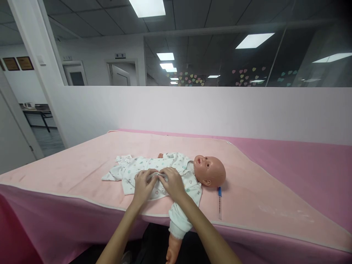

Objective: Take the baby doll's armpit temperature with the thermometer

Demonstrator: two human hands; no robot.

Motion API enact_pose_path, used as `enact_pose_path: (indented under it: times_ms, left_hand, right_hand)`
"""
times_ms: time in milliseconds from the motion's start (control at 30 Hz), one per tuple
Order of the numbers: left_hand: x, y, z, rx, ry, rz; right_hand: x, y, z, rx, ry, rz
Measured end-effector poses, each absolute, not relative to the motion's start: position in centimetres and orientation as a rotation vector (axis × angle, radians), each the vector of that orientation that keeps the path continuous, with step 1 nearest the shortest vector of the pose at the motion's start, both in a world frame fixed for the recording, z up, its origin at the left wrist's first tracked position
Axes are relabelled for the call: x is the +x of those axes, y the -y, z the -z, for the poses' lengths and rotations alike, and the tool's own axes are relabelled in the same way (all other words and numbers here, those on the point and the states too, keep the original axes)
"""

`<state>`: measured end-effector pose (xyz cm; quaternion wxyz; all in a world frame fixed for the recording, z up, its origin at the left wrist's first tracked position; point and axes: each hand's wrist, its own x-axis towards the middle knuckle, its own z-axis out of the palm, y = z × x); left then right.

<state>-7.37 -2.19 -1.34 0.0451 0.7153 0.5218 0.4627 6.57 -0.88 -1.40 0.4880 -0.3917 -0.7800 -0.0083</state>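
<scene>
A baby doll [209,171] lies on its back on the pink mat, head to the right. It wears a white baby shirt [176,161] printed with small coloured figures. My left hand [145,186] is closed in a pinch on the front edge of the shirt, over the doll's middle. Right beside it, my right hand [173,183] pinches the same strip of cloth, the fingertips of both hands almost meeting. One doll arm [173,247] in a white sleeve [179,220] hangs over the table's front edge, partly behind my right forearm.
A slim clear tube with a blue end [220,203], like a thermometer or syringe, lies below the doll's head. The pink mat [255,194] covers much of the table over a darker pink cloth [308,165]. A white wall [209,110] with a window above borders the back.
</scene>
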Motion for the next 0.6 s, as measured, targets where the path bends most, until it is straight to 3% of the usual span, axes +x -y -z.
enact_pose_path:
  times_ms: [600]
  left_hand:
    - [-7.32, 2.56, 1.08, 2.195, -1.582, -1.375]
  right_hand:
    - [6.55, 1.13, 1.20, -0.983, 1.892, -0.015]
